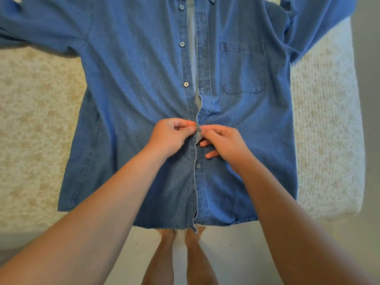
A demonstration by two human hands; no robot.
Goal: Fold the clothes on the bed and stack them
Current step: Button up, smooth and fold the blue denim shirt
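Both hands pinch the denim shirt's placket on the cream floral bedspread.

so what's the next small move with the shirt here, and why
Probably push the button through its hole at the pinch. Both hands meet on the placket: the left hand pinches the button side, the right hand the folded buttonhole edge. On the shirt, a button below is done up; those above are open.

Cream patterned bed, blue denim shirt spread flat on it
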